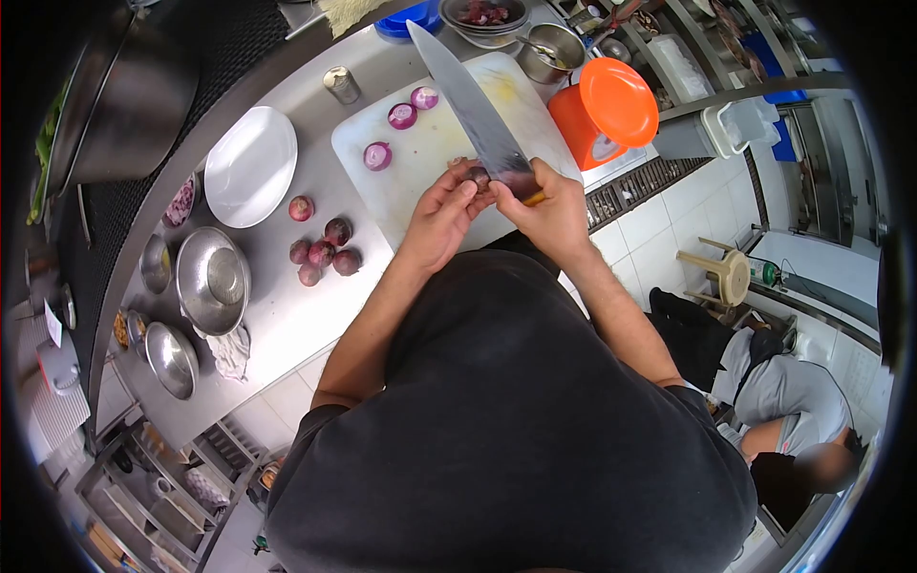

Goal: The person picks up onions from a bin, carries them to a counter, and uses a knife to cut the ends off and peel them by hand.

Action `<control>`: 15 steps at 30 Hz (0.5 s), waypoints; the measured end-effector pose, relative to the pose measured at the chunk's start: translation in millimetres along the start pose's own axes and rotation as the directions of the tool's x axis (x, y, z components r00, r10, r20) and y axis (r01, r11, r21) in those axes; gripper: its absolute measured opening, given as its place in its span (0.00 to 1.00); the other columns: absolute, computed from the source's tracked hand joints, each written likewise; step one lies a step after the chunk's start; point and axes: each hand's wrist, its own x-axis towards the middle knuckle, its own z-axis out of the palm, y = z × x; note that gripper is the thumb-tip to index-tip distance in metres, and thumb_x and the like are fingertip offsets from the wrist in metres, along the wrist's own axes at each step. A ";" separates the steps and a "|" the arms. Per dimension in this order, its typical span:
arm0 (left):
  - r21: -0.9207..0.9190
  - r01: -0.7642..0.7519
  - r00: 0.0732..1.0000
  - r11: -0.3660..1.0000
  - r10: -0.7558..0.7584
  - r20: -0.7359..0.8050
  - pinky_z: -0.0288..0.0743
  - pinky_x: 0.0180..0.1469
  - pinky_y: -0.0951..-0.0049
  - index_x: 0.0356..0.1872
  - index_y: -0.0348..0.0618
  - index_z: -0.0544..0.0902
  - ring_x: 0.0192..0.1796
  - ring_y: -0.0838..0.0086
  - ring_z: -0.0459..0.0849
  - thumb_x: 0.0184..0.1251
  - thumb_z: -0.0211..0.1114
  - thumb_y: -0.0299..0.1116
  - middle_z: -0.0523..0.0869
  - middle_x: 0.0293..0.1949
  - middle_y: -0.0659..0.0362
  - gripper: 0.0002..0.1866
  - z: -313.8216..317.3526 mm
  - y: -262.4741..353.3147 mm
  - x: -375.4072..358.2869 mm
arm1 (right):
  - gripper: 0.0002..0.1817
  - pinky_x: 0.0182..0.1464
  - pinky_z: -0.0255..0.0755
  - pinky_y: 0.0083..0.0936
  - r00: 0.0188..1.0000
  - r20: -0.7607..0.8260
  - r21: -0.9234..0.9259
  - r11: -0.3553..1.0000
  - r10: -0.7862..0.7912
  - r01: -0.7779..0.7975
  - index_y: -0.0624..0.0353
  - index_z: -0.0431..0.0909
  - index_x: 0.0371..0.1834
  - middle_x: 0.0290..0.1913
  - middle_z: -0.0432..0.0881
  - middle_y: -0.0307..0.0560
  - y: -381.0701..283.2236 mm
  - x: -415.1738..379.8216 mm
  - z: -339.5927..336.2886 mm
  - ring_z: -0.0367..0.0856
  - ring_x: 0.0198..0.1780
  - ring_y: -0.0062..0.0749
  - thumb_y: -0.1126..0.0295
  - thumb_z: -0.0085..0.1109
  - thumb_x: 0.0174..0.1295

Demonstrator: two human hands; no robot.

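Note:
My left hand (439, 222) pinches a small dark red onion (479, 178) in its fingertips, over the near edge of the white cutting board (358, 138). My right hand (556, 208) grips a large chef's knife (468, 100) by its yellowish handle, thumb reaching toward the onion. The broad blade points up and away across the board, its heel right beside the onion. Left of the blade, a cut onion piece (377, 156) and two more lie on the board. Several whole red onions (321, 253) are grouped on the steel counter to the left.
A white oval plate (251, 167), a metal can (340, 84) and steel bowls (212, 280) stand left of the board. An orange kitchen scale (611, 105) sits at its right. At the far end are a steel pot (551, 53) and stacked bowls. Another person (793, 392) bends low at right.

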 end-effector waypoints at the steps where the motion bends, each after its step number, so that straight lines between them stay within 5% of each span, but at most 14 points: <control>1: -0.004 0.007 1.000 1.000 -0.007 0.008 0.74 0.77 0.58 0.77 0.40 0.74 0.69 0.69 0.82 0.88 0.60 0.30 0.84 0.64 0.59 0.22 0.9 0.8 0.4 | 0.23 0.30 0.77 0.29 1.000 0.007 0.003 1.000 0.019 -0.019 0.64 0.79 0.32 0.25 0.88 0.51 0.3 -0.5 -0.8 0.86 0.26 0.26 0.57 0.82 0.62; 2: -0.008 0.013 1.000 1.000 -0.013 0.016 0.74 0.78 0.58 0.77 0.40 0.73 0.70 0.69 0.82 0.88 0.60 0.29 0.84 0.65 0.59 0.22 1.4 2.0 1.0 | 0.24 0.31 0.78 0.31 0.999 0.013 0.007 0.999 0.038 -0.038 0.64 0.79 0.32 0.26 0.88 0.53 0.9 -0.6 -1.7 0.88 0.25 0.33 0.56 0.82 0.62; 8: -0.130 0.050 0.995 0.990 -0.038 0.094 0.73 0.80 0.56 0.79 0.41 0.72 0.72 0.69 0.81 0.86 0.61 0.26 0.79 0.70 0.59 0.25 -3.2 4.5 -2.8 | 0.29 0.30 0.74 0.32 0.997 0.075 0.034 0.999 0.027 -0.029 0.64 0.77 0.32 0.22 0.82 0.50 3.5 1.5 -11.5 0.80 0.24 0.26 0.51 0.86 0.59; 15: -0.116 0.071 0.990 0.991 -0.056 0.127 0.74 0.79 0.57 0.81 0.43 0.71 0.74 0.69 0.78 0.85 0.61 0.24 0.74 0.74 0.62 0.27 -7.5 5.0 -5.8 | 0.32 0.30 0.75 0.34 0.990 0.132 -0.037 0.998 0.050 -0.046 0.63 0.76 0.31 0.22 0.81 0.52 -2.0 -1.8 -13.8 0.79 0.22 0.38 0.46 0.87 0.56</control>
